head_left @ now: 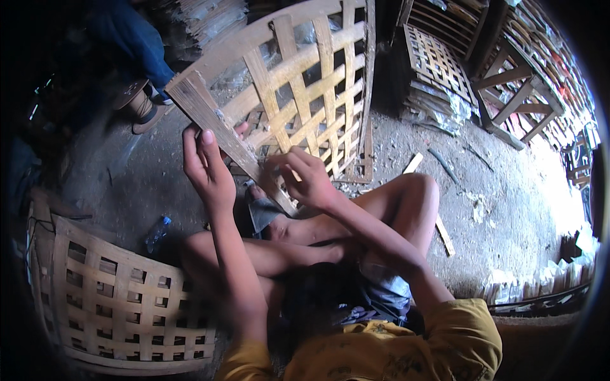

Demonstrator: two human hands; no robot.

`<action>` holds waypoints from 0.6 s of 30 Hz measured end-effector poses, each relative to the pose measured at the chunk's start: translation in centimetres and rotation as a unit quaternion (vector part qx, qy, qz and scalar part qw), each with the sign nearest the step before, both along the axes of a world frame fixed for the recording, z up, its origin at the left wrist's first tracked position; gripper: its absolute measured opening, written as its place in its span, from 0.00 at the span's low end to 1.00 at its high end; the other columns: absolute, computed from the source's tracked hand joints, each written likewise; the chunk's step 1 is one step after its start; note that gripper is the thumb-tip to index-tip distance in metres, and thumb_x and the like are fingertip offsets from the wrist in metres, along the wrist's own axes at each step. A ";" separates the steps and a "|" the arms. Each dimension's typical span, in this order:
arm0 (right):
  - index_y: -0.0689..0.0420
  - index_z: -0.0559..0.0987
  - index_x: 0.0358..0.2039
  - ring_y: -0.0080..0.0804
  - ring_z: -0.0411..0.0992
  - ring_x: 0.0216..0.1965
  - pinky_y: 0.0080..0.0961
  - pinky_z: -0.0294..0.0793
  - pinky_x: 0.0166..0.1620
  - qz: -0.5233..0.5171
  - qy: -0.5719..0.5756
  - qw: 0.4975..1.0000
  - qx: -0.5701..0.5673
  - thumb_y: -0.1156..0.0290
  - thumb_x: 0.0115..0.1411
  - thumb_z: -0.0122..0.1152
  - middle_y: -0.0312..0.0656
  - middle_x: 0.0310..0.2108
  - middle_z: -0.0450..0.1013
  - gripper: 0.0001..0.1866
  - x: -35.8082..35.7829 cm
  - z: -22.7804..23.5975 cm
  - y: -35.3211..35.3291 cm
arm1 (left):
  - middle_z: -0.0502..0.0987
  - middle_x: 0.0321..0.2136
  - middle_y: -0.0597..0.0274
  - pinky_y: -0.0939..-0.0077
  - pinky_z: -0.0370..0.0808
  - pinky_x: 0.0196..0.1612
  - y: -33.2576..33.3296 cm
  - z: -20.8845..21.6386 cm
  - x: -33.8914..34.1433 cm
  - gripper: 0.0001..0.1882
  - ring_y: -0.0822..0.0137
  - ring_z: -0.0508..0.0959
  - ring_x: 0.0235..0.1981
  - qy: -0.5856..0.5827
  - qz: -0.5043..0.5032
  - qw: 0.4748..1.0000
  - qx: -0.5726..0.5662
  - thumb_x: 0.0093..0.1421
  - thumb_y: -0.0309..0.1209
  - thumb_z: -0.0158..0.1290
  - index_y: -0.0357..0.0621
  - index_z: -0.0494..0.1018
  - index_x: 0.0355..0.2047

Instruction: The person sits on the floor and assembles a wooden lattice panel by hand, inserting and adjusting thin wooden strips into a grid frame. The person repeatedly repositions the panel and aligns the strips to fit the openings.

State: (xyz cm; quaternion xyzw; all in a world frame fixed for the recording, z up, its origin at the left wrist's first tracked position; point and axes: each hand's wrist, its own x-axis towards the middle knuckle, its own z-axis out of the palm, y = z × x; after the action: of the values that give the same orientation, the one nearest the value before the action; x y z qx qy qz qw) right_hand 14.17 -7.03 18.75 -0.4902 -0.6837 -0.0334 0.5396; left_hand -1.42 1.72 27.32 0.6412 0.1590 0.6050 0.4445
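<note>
A large woven lattice panel [279,79] of flat pale wooden strips stands tilted in front of me. Along its near edge runs a thicker wooden bar [202,106]. My left hand [215,173] grips this bar, thumb on the near face and some fingers behind it. My right hand [307,180] is beside the bar's lower end, in front of the weave. Its fingers are curled in and partly smeared by motion; whatever they hold, if anything, cannot be made out.
Another lattice panel [121,298] stands at the lower left, near a small plastic bottle [156,232]. Stacked lattice panels [441,63] and a wooden frame [521,105] are at the far right. Another person's blue trouser leg [136,44] shows at upper left. Wood slats [445,236] lie on the floor.
</note>
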 end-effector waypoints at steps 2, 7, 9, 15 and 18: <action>0.57 0.79 0.52 0.44 0.71 0.28 0.39 0.72 0.31 -0.037 0.024 0.999 0.029 0.82 0.51 0.63 0.44 0.30 0.65 0.25 0.2 1.4 -0.3 | 0.77 0.46 0.42 0.65 0.84 0.47 0.1 -0.2 0.1 0.18 0.54 0.85 0.44 0.004 -0.006 1.000 0.007 0.78 0.37 0.39 0.31 0.62 0.55; 0.59 0.79 0.52 0.38 0.69 0.27 0.33 0.68 0.30 -0.053 -0.099 0.985 0.135 0.81 0.50 0.66 0.41 0.29 0.65 0.25 -1.3 4.2 1.3 | 0.76 0.48 0.43 0.65 0.83 0.46 0.3 -0.2 -0.4 0.20 0.52 0.85 0.45 0.012 -0.012 1.000 0.023 0.78 0.39 0.38 0.32 0.62 0.57; 0.59 0.78 0.58 0.36 0.67 0.28 0.32 0.67 0.31 -0.058 -0.133 0.980 0.135 0.84 0.52 0.65 0.40 0.29 0.66 0.30 -1.5 3.1 1.4 | 0.76 0.48 0.43 0.65 0.83 0.47 0.2 -0.1 -0.3 0.20 0.52 0.85 0.45 0.005 -0.013 1.000 0.002 0.78 0.39 0.38 0.33 0.62 0.57; 0.60 0.79 0.53 0.37 0.66 0.27 0.32 0.68 0.30 -0.041 -0.131 0.987 0.090 0.85 0.54 0.62 0.40 0.27 0.64 0.24 -0.2 0.0 0.0 | 0.77 0.47 0.45 0.67 0.84 0.46 0.6 -0.2 -0.1 0.19 0.52 0.86 0.45 0.001 -0.012 1.000 0.008 0.78 0.39 0.39 0.33 0.63 0.54; 0.61 0.78 0.56 0.37 0.66 0.25 0.33 0.67 0.29 -0.069 -0.101 0.987 0.099 0.86 0.55 0.59 0.41 0.27 0.66 0.25 -0.5 1.8 -1.0 | 0.77 0.46 0.41 0.66 0.81 0.45 -0.1 -0.2 -0.2 0.17 0.56 0.86 0.43 -0.005 -0.007 1.000 0.001 0.78 0.35 0.40 0.30 0.63 0.53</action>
State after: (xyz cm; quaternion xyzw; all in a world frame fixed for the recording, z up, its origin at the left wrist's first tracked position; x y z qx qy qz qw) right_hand 13.69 -8.07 20.51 -0.4744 -0.6922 -0.1879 0.5104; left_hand -1.64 1.67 27.16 0.6393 0.1520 0.6053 0.4491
